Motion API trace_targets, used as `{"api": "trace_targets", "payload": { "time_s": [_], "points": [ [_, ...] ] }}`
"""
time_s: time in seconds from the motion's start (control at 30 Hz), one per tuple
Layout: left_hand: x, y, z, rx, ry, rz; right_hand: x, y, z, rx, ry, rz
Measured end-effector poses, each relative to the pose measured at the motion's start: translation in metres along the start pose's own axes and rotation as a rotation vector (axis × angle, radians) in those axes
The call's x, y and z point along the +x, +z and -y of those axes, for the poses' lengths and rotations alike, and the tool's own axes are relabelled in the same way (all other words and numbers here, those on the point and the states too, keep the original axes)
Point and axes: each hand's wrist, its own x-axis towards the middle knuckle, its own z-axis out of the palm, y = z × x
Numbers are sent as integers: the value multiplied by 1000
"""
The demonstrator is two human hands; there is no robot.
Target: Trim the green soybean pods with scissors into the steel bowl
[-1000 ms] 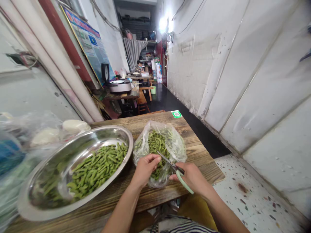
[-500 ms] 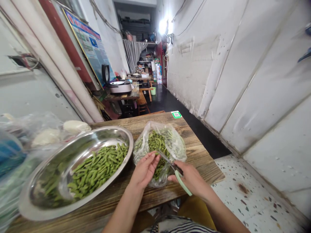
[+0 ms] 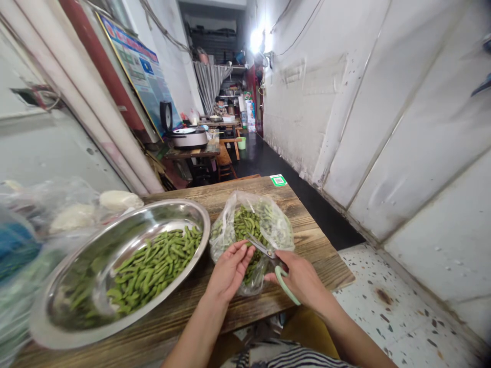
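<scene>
My right hand grips a pair of scissors with a pale green handle, the blades pointing left toward my other hand. Thumb and fingers of my left hand are pinched on a green soybean pod, mostly hidden by the fingertips, close to the scissor tips. Both hands are over the near side of a clear plastic bag that lies open and full of pods. To the left, a large oval steel basin holds a heap of green pods.
The wooden table bears a green QR-code card at its far corner. Stuffed plastic bags crowd the far left. Beyond stand another table with an open-lidded cooker and a seated person. A white wall runs along the right.
The scissors have turned a little, their handle shifting slightly left and up, and the blades look further apart. My left hand stays nearly in place, still pinching a pod.
</scene>
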Motion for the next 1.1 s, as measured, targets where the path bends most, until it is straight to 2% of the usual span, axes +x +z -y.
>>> {"api": "trace_targets", "payload": {
  "time_s": [0.33,0.4,0.5,0.57,0.6,0.67,0.73,0.77,0.83,0.93,1.0,1.1],
  "points": [
    [0,-2,3,39,20,10,3,0,-2,53,-23,23],
    [0,-5,-6,59,89,3,3,1,-5,33,3,6],
    [4,-22,-36,107,356,-59,4,-1,-9,-17,62,-15],
    [6,-39,-62,175,565,-188,4,-2,-11,-31,80,-12],
    [7,-46,-73,254,685,-304,4,-3,-11,-33,81,-12],
    [5,-56,-88,608,910,-542,4,-3,-11,-32,74,-8],
    [0,-56,-89,1057,1063,-673,4,-2,-9,-29,69,0],
    [-2,-52,-84,1251,1103,-662,4,-1,-8,-26,68,5],
    [-5,-42,-65,1441,1145,-523,5,-1,-7,-21,73,14],
    [-1,-28,-32,1479,1103,-258,4,-1,-6,-19,80,25],
    [5,-23,-17,1528,1054,-159,2,-1,-7,-20,90,31],
    [14,-21,-7,1666,965,-52,0,-1,-10,-28,99,35]
  ]
}}
